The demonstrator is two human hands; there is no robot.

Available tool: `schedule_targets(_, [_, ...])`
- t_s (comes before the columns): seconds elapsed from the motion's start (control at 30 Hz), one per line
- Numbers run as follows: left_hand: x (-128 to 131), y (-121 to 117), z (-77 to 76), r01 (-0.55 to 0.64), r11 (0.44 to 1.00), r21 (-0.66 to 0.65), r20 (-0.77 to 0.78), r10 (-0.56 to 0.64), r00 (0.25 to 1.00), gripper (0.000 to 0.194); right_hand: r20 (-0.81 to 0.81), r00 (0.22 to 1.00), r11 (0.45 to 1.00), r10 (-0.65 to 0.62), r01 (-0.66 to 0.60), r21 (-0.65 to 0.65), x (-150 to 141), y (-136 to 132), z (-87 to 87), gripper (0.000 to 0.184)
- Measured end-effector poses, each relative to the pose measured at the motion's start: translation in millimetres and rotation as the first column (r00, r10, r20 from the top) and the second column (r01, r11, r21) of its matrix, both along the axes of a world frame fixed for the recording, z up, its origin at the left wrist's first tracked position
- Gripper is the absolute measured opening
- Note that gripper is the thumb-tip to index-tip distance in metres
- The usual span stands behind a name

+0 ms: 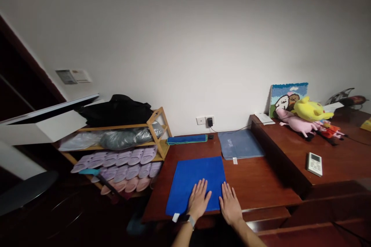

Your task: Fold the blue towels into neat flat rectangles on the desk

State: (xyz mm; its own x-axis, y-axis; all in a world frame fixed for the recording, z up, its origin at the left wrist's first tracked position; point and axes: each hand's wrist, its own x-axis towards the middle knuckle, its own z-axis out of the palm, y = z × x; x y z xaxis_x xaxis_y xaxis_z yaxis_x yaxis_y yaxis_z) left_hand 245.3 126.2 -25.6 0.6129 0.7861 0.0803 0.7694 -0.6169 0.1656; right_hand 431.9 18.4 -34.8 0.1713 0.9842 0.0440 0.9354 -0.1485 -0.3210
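A blue cloth (pixel 197 173) lies spread flat on the brown wooden desk (pixel 246 181), a white tag sticking out at its lower left corner. My left hand (pixel 198 200) rests palm down on the cloth's lower right part, fingers stretched out. At the cloth's right edge my right hand (pixel 230 203) lies flat too, its fingers extended and partly over the bare wood. Neither hand grips anything. Behind, a grey-blue cloth (pixel 243 145) with a white tag lies flat, and a narrow folded blue cloth (pixel 187 139) with green edging lies along the wall.
On the left stands a wooden rack (pixel 162 131) with several slippers (pixel 136 156) and a black bag (pixel 116 110). A raised desk section at right bears plush toys (pixel 310 110), a picture (pixel 285 96) and a white remote (pixel 314 164). A black plug (pixel 210 122) sits in the wall socket.
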Motion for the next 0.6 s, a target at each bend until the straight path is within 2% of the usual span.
schedule_targets(0.13, [-78.7, 17.0, 2.3, -0.215, 0.975, 0.054, -0.052, 0.218, 0.975, 0.076, -0.017, 1.0, 1.0, -0.015, 0.014, -0.01, -0.3, -1.9, 4.0, 0.068])
schedule_targets(0.23, [-113.4, 21.1, -0.2, -0.272, 0.957, 0.098, -0.051, 0.278, 0.959, 0.078, -0.021, 0.999, 0.999, -0.026, 0.025, -0.029, -1.1, -2.4, 0.8, 0.068])
schedule_targets(0.33, [-122.3, 20.4, -5.1, -0.271, 0.954, 0.125, -0.025, 0.276, 0.961, 0.076, -0.031, 0.997, 0.996, -0.067, 0.065, -0.056, -2.0, 4.7, 0.6, 0.068])
schedule_targets(0.4, [-121.0, 19.5, -7.5, -0.272, 0.952, 0.138, -0.009, 0.275, 0.961, 0.075, -0.041, 0.995, 0.994, -0.095, 0.093, -0.065, -0.4, 18.4, 6.3, 0.068])
schedule_targets(0.6, [-120.7, 20.3, -10.0, -0.258, 0.955, 0.145, 0.032, 0.256, 0.966, 0.074, -0.069, 0.988, 0.988, -0.136, 0.13, -0.089, 19.7, 100.0, 38.7, 0.066])
